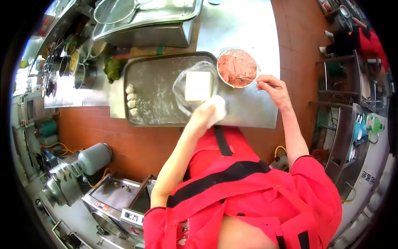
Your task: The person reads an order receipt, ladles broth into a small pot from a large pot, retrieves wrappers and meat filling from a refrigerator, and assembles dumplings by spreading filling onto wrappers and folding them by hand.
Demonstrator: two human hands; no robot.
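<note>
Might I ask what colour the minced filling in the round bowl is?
The minced filling is pink, clearest in the head view.

The worktop (265, 106) gleams, smooth metal; a duller metal tray (159, 93) along its near edge; rough-textured meat (235, 66) toward its right.

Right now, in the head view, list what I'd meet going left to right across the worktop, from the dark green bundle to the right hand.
Dark green bundle → column of small pale pieces → pale square stack → pink minced filling → right hand.
</note>
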